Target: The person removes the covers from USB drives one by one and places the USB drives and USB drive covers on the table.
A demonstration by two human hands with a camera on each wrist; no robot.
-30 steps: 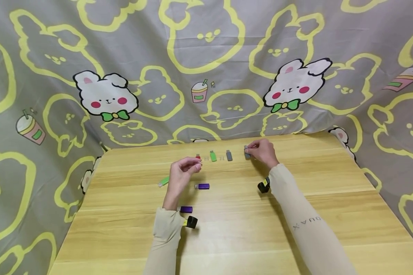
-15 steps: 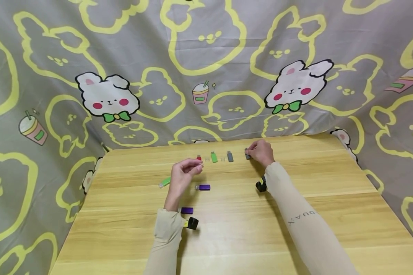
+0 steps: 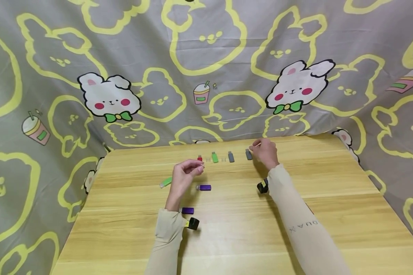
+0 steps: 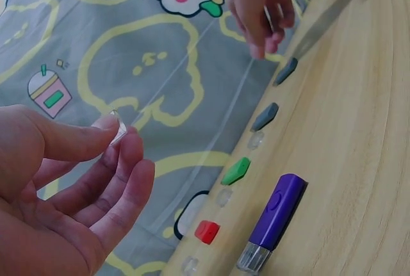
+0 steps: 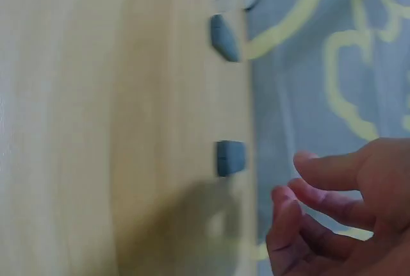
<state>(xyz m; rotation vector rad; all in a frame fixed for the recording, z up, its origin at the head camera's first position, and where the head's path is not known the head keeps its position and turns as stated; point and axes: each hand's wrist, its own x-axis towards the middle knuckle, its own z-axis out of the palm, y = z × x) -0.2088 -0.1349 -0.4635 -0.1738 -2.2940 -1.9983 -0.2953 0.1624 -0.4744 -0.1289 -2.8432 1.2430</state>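
Observation:
My left hand (image 3: 185, 175) pinches a small clear plastic cap (image 4: 119, 129) between thumb and forefinger, held up over the table. My right hand (image 3: 265, 153) is just to the right of a grey USB stick (image 3: 249, 154) lying near the back edge. In the right wrist view its thumb and loosely bent fingers are apart, with nothing between them. Left of that stick runs a row: another grey USB stick (image 3: 231, 157), a clear cap (image 3: 223, 159), a green USB stick (image 3: 215, 157), a second clear cap (image 3: 208, 159) and a red USB stick (image 4: 207, 232), partly hidden by my left hand in the head view.
A purple USB stick (image 3: 204, 187) lies in front of the row. Another purple stick (image 3: 187, 210) is beside my left wrist, and a green one (image 3: 166, 182) lies left of that hand. A patterned curtain (image 3: 227, 76) hangs right behind the wooden table (image 3: 234, 236).
My right hand has let go of the grey USB stick and moved slightly right, away from it. The stick stays on the table. My left hand still holds the cap in nearly the same place.

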